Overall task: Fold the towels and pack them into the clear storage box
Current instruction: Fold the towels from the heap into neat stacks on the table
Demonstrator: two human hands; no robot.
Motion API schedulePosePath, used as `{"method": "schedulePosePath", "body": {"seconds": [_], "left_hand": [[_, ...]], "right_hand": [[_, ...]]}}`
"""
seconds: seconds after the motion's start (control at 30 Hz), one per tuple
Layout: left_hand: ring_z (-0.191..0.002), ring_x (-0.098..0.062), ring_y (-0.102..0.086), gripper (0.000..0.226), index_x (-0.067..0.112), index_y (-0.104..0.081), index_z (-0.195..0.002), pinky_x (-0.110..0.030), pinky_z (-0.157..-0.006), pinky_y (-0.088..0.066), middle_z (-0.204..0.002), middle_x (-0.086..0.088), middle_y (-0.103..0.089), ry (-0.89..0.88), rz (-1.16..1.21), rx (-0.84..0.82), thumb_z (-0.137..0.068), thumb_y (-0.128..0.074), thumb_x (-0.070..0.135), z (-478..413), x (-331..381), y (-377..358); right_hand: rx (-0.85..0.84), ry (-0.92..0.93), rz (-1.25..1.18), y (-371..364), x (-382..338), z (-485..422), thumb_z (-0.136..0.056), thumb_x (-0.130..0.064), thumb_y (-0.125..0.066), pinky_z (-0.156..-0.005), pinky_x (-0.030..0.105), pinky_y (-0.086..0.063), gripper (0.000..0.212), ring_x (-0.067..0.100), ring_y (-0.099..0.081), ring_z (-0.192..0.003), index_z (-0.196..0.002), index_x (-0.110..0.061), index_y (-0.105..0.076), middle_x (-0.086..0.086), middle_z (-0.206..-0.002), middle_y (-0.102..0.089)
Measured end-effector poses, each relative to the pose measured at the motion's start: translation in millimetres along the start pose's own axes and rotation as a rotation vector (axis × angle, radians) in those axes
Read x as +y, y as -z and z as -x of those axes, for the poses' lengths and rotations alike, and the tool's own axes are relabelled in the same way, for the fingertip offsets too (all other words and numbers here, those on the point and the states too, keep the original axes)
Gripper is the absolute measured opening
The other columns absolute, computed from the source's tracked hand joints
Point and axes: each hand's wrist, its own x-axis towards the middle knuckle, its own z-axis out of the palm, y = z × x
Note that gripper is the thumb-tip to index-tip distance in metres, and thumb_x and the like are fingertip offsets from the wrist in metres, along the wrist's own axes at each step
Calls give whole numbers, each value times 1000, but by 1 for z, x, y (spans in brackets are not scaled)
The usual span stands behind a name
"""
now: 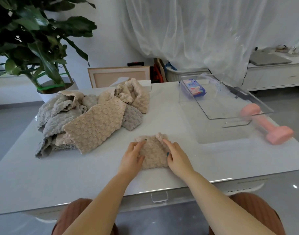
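Pressing folded towel [153, 154] flat on bench [77, 175], left hand [131, 157] and right hand [177, 157] flanking it; both grips wide, fingers keeping folds tight for box [238, 116].

The small folded beige fleece towel [153, 152] lies front centre on the white desk [60, 180], between the left hand [131, 157] and right hand [178, 157]. The heap of unfolded beige and grey towels [87, 119] lies rear left. The clear plastic storage box [221, 102] stands rear right, with the pink dumbbell [267, 127] just beside it on the right.
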Motion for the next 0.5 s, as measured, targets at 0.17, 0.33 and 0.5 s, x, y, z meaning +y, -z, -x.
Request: {"method": "schedulePosePath", "body": {"seconds": [0.17, 0.33, 0.5], "left_hand": [[-89, -19, -57, 38, 16, -63, -117, -27, -69, -48, -127, -5, -51, -166, -79, 143, -84, -58, -4, -2, 0, 0], [-104, -24, -57, 34, 12, -67, -120, -17, -91, -39, -128, -10, -47, 191, 48, -8, -93, -49, 0, -7, 3, -5], [-74, -10, -48, 49, 8, -58, -130, -8, -69, -36, -112, -1, -44, 222, 128, -101, -85, -47, -7, -24, 7, 13]], "right_hand": [[27, 109, -6, -1, -2, -5, -82, 10, -47, -88, 31, -48, 83, 16, -48, -107, -149, -35, -26, 2, -124, -38], [-108, -53, 252, -6, 0, -18, -86, 0, -46, -97, 37, -38, 70, 28, -38, -117, -149, -26, -32, 9, -137, -38], [-118, -19, 307, 4, -4, -24, -83, 0, -42, -94, 40, -39, 74, 29, -38, -113, -151, -21, -25, 6, -139, -38]]}}
